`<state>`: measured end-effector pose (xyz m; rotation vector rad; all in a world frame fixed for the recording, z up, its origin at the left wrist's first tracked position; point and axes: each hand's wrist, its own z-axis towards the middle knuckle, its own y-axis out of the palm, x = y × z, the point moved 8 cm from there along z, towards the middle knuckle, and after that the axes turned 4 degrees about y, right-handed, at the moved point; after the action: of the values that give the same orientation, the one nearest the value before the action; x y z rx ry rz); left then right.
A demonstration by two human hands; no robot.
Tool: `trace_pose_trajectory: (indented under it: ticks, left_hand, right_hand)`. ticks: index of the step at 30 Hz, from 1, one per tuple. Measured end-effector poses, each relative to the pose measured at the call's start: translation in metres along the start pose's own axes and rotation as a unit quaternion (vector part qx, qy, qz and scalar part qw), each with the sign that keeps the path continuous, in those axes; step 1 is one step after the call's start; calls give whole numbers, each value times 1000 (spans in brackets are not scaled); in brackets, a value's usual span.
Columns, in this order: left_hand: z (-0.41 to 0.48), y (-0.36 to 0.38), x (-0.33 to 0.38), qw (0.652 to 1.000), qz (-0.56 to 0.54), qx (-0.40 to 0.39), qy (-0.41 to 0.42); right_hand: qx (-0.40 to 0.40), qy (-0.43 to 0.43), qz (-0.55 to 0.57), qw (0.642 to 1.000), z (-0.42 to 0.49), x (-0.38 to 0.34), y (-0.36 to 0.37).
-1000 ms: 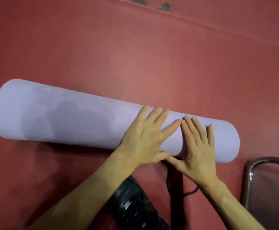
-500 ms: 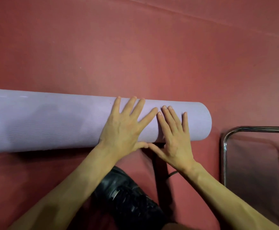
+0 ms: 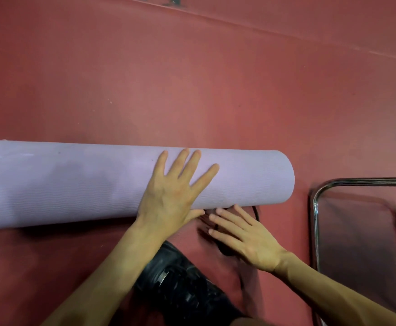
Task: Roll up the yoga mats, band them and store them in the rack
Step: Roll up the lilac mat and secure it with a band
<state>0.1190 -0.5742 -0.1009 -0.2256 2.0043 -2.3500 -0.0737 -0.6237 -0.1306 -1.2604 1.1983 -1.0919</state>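
Observation:
A rolled lilac yoga mat (image 3: 74, 182) lies across the red floor, its left end cut off by the frame edge. My left hand (image 3: 173, 194) presses flat on top of the roll near its right end, fingers spread. My right hand (image 3: 244, 234) is off the roll, just below it, with straight fingers reaching over a black band (image 3: 255, 212) that lies on the floor under the roll's near edge. Most of the band is hidden by my right hand and its shadow.
A chrome tube frame (image 3: 315, 208) stands on the floor at the right, close to the roll's right end. My black shoe (image 3: 175, 285) is planted between my arms. A seam in the red floor (image 3: 286, 27) runs across the top.
My right hand has come off the roll and dropped to the floor just below it, over the black band. My left hand stays pressed on the roll.

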Motion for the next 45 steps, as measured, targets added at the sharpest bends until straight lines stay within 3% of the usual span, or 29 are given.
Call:
trace_pose_trajectory:
  ticks: [11, 17, 19, 24, 28, 35, 45]
  left_hand:
    - [9, 0, -9, 1000, -10, 10, -3]
    - [10, 0, -10, 1000, -6, 8, -5]
    - [8, -2, -17, 1000, -13, 15, -13]
    - [-29, -19, -71, 996, -15, 55, -70]
    - [-71, -36, -127, 990, 13, 79, -118]
    - [-136, -55, -205, 982, 44, 35, -181]
    - [-263, -77, -268, 948, 93, 44, -301]
  right_hand:
    - [-29, 70, -26, 997, 11, 23, 18]
    - [-15, 64, 4, 998, 14, 25, 9]
    - [16, 67, 16, 998, 22, 22, -4]
    - [176, 124, 68, 974, 74, 18, -70]
    - [241, 135, 121, 954, 144, 13, -101]
    - [245, 92, 152, 953, 230, 8, -102]
    - [255, -28, 247, 934, 330, -52, -88]
